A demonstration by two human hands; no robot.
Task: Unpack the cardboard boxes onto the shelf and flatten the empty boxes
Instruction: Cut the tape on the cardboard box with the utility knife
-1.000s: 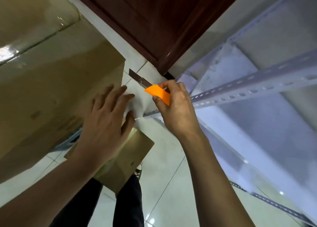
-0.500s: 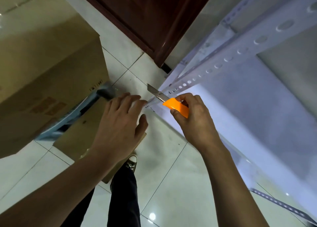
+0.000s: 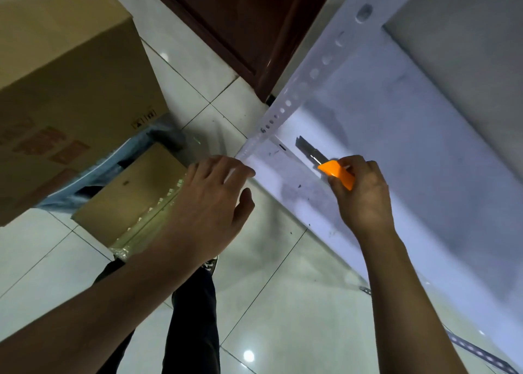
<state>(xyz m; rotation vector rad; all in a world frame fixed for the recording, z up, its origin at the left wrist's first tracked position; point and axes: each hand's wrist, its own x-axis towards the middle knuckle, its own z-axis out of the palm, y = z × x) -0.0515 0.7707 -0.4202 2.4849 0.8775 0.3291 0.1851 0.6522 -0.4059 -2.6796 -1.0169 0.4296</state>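
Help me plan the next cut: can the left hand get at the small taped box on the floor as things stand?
Probably yes. The left hand is open, holds nothing, and hangs right above the small taped box, with nothing between them. The right hand holds the orange utility knife off over the shelf.

Right hand [image 3: 363,192] gripping orange box cutter [image 3: 335,172] over white shelf [image 3: 410,136], left hand [image 3: 210,201] spread, cardboard boxes [image 3: 70,90] behind

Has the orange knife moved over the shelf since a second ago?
Yes. The orange knife moved right, from left of the perforated upright to over the shelf board.
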